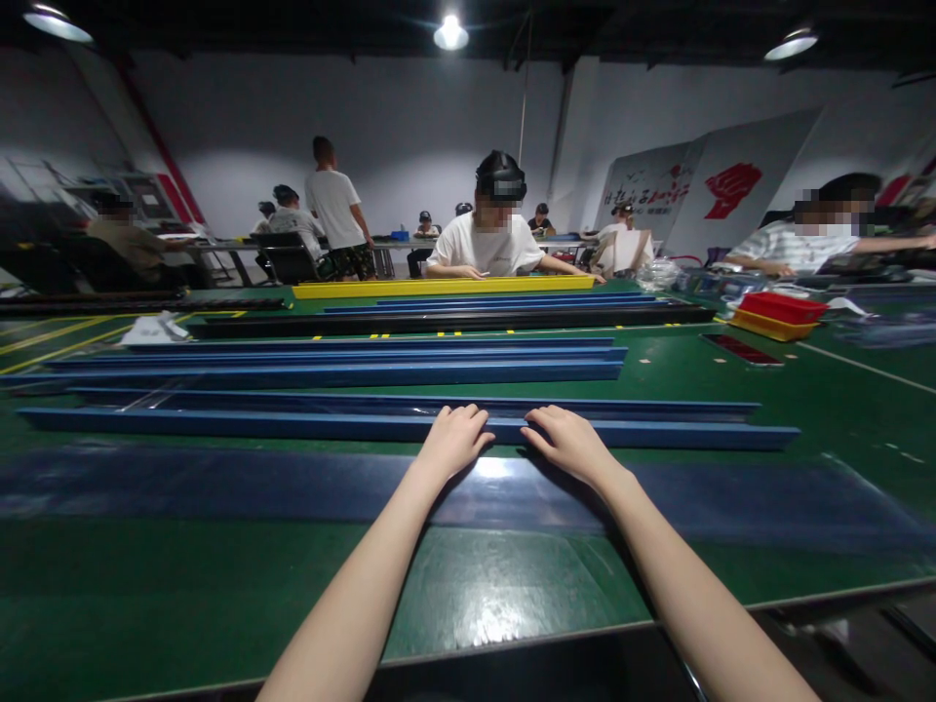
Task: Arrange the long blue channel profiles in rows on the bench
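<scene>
A long blue channel strip (255,424) with raised sides lies across the green table. My left hand (457,437) grips its front wall near the middle, fingers over the top edge and thumb on the near side. A short gap to the right, my right hand (566,439) holds the same wall in a like way. The fingertips inside the channel are partly hidden. Nearer to me, under my wrists, a long clear plastic strip (219,487) lies flat and reflects the lamp light.
Beyond lie more blue channels (439,372), a black channel (453,320) and a yellow one (439,290), where a co-worker (497,239) sits. To the right are a red tray (782,308) and a flat dark-red rectangular object (744,349). The table's front edge (512,639) is close.
</scene>
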Available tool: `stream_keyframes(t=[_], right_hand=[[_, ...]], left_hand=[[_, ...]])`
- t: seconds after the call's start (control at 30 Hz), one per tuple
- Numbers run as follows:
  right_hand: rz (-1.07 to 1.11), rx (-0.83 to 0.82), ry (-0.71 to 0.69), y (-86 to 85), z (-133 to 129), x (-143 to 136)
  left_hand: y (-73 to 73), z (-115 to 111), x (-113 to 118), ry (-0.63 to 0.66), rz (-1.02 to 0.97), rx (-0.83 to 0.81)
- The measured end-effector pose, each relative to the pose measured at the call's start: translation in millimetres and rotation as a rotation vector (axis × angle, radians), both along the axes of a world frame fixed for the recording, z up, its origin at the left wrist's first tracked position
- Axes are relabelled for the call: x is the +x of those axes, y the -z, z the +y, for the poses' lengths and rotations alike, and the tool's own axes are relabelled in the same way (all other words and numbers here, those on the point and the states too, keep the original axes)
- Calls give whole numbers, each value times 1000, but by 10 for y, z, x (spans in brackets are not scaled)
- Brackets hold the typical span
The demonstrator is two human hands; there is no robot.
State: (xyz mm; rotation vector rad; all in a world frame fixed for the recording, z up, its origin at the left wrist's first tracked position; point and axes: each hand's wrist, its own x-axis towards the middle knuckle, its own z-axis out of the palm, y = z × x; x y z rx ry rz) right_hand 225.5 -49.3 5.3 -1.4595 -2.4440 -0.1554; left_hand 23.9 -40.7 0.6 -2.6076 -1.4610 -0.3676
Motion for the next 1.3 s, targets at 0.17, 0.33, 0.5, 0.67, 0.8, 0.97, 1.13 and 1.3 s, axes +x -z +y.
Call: stream_keyframes(t=[0.17, 0.33, 0.5, 0.67, 0.8, 0.97, 1.13, 1.3], right_hand=[[12, 15, -18, 6, 11, -4], [2, 43, -47, 35, 23, -16], [9, 76, -66, 66, 51, -24], [8, 104, -82, 35, 71, -15], [8, 101, -85, 7, 82, -13], [11, 87, -63, -6, 94, 30], [8, 68, 11, -33, 80, 196], [-8, 62, 101, -54, 66, 364]], left_hand=[[4, 6, 7, -2, 2, 3], [3, 1, 9, 5, 16, 15], [3, 1, 6, 1, 17, 6], [0, 3, 0, 0, 31, 13], [-9, 6, 0, -6, 22, 18], [-17, 7, -5, -13, 2, 49], [-33, -1, -8, -34, 33, 72], [-29, 12, -22, -63, 50, 66]])
